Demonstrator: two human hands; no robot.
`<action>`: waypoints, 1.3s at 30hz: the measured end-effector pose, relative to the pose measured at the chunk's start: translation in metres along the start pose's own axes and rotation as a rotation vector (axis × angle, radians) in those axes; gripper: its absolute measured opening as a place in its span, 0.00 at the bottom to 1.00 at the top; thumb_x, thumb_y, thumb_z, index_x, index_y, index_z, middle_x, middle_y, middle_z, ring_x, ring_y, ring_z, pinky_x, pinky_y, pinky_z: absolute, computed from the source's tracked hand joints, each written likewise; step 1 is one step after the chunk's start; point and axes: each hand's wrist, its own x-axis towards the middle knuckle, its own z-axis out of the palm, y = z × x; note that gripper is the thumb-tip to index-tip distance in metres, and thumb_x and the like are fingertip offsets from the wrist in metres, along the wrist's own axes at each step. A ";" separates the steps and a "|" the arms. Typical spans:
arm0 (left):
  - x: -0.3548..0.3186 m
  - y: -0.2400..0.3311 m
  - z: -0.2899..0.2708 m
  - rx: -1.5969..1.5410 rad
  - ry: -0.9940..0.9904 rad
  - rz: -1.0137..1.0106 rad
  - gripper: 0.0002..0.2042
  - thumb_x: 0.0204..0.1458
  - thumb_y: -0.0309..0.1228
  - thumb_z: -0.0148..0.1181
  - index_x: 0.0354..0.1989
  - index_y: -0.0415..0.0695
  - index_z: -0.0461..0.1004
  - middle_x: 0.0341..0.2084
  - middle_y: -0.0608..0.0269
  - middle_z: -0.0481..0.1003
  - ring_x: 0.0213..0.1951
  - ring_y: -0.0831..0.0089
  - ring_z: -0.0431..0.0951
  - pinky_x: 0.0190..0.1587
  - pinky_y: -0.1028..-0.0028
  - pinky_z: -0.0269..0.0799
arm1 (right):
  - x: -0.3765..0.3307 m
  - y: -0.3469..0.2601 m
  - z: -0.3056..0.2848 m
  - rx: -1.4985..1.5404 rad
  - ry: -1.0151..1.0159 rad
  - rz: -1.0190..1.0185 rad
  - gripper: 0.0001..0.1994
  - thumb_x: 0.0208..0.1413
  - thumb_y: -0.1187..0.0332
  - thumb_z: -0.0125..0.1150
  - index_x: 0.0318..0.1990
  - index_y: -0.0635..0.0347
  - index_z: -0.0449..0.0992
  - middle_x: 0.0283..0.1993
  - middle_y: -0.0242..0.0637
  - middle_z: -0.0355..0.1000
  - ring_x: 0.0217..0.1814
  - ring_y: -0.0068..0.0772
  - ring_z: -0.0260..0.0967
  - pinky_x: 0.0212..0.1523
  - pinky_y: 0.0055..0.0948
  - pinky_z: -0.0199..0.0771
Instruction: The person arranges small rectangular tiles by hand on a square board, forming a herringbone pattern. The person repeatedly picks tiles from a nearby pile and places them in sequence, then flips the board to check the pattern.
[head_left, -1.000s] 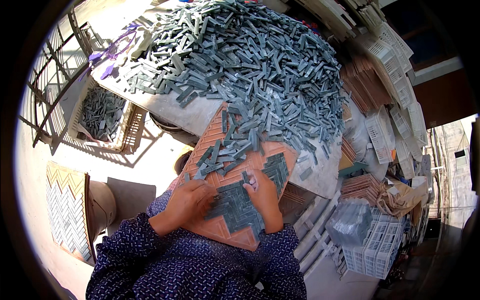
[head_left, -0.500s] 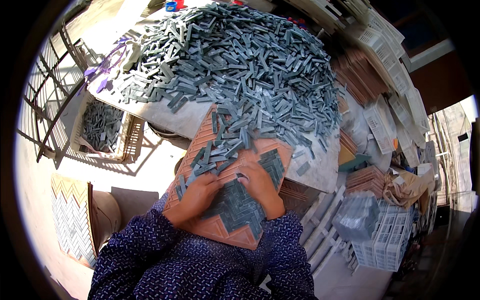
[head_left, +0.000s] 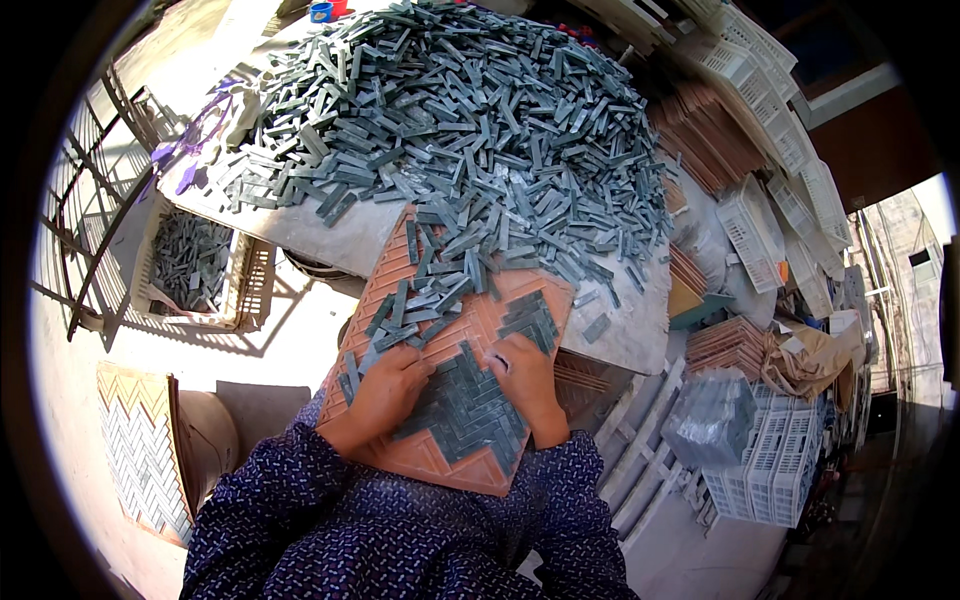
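A terracotta-coloured herringbone mould board (head_left: 400,460) slants across my lap, its far end against the table. Dark green-grey strip tiles (head_left: 470,405) fill a zigzag patch of its grooves. Loose strip tiles (head_left: 430,300) lie heaped on its upper part. My left hand (head_left: 393,385) is closed at the near edge of that loose heap, fingertips among the tiles; what it grips is hidden. On the right part of the board, my right hand (head_left: 525,375) has its thumb and fingers pinched together over the laid tiles. Anything in that pinch is too small to make out.
A large mound of strip tiles (head_left: 460,120) covers the table (head_left: 640,320). A crate (head_left: 240,280) of tiles stands at the left, above a filled herringbone board (head_left: 140,440). At the right are stacked boards (head_left: 725,345), white crates (head_left: 765,465) and a plastic-wrapped bundle (head_left: 710,420).
My right hand has moved slightly right over the laid tiles, widening the gap between my hands. The left hand stays by the loose heap. The whole view has shifted a little.
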 end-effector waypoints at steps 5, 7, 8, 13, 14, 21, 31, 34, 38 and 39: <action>-0.001 -0.005 -0.002 -0.006 -0.005 0.012 0.10 0.42 0.21 0.53 0.36 0.39 0.73 0.30 0.54 0.71 0.34 0.56 0.72 0.37 0.65 0.70 | 0.012 -0.019 0.001 0.104 0.068 0.056 0.06 0.45 0.70 0.63 0.29 0.60 0.73 0.30 0.40 0.69 0.33 0.43 0.70 0.30 0.35 0.69; -0.002 -0.005 -0.001 0.005 -0.012 -0.005 0.11 0.42 0.20 0.53 0.36 0.39 0.73 0.30 0.54 0.71 0.35 0.56 0.72 0.37 0.65 0.70 | 0.019 -0.025 0.007 0.159 0.104 0.055 0.08 0.45 0.69 0.64 0.31 0.60 0.72 0.30 0.40 0.69 0.33 0.43 0.69 0.30 0.36 0.69; -0.002 -0.004 0.000 0.020 0.009 -0.003 0.11 0.42 0.20 0.53 0.36 0.39 0.73 0.29 0.55 0.71 0.34 0.56 0.72 0.37 0.65 0.70 | 0.024 -0.027 0.012 0.179 0.122 0.038 0.09 0.45 0.69 0.64 0.32 0.60 0.71 0.29 0.40 0.69 0.33 0.43 0.69 0.29 0.36 0.69; 0.004 0.004 -0.005 0.158 0.111 -0.024 0.11 0.41 0.21 0.54 0.36 0.40 0.73 0.28 0.56 0.69 0.32 0.59 0.71 0.35 0.66 0.68 | 0.048 -0.044 0.037 0.141 0.271 0.098 0.15 0.41 0.70 0.67 0.36 0.61 0.69 0.27 0.40 0.69 0.30 0.45 0.69 0.29 0.36 0.68; 0.008 0.006 -0.006 0.201 0.124 -0.033 0.10 0.41 0.22 0.55 0.35 0.40 0.73 0.28 0.57 0.70 0.33 0.59 0.71 0.35 0.66 0.68 | 0.052 -0.041 0.041 0.150 0.270 0.094 0.16 0.41 0.71 0.68 0.36 0.61 0.68 0.26 0.40 0.68 0.30 0.45 0.69 0.30 0.36 0.68; 0.036 0.007 0.002 0.453 0.107 -0.064 0.05 0.42 0.24 0.52 0.29 0.39 0.69 0.29 0.58 0.67 0.34 0.63 0.69 0.34 0.70 0.67 | 0.049 -0.021 0.025 0.143 0.095 0.026 0.12 0.42 0.72 0.65 0.33 0.62 0.69 0.25 0.41 0.69 0.27 0.47 0.67 0.30 0.41 0.67; 0.045 0.018 0.002 0.435 0.117 -0.080 0.08 0.41 0.26 0.59 0.29 0.40 0.69 0.28 0.56 0.66 0.34 0.60 0.68 0.36 0.66 0.67 | 0.003 -0.027 0.004 -0.062 0.155 0.053 0.06 0.44 0.72 0.60 0.30 0.62 0.73 0.33 0.45 0.68 0.39 0.50 0.65 0.40 0.42 0.65; 0.038 0.022 0.001 0.372 0.067 -0.151 0.09 0.41 0.26 0.60 0.30 0.39 0.69 0.28 0.56 0.68 0.34 0.58 0.70 0.35 0.64 0.67 | 0.003 -0.023 0.010 -0.077 0.110 0.048 0.05 0.46 0.73 0.59 0.31 0.63 0.73 0.33 0.46 0.68 0.39 0.50 0.65 0.39 0.42 0.65; 0.028 0.019 0.000 0.278 0.051 -0.225 0.09 0.42 0.25 0.59 0.32 0.38 0.69 0.29 0.55 0.68 0.34 0.55 0.71 0.35 0.62 0.68 | 0.009 -0.029 0.011 -0.069 0.083 0.072 0.04 0.46 0.74 0.58 0.31 0.63 0.73 0.33 0.47 0.68 0.39 0.52 0.65 0.39 0.43 0.65; 0.026 0.018 0.000 0.259 0.050 -0.232 0.09 0.42 0.24 0.59 0.33 0.38 0.69 0.29 0.55 0.68 0.34 0.55 0.72 0.35 0.62 0.69 | 0.010 -0.029 0.012 -0.057 0.098 0.074 0.05 0.46 0.74 0.58 0.32 0.63 0.73 0.33 0.48 0.69 0.38 0.52 0.66 0.39 0.43 0.65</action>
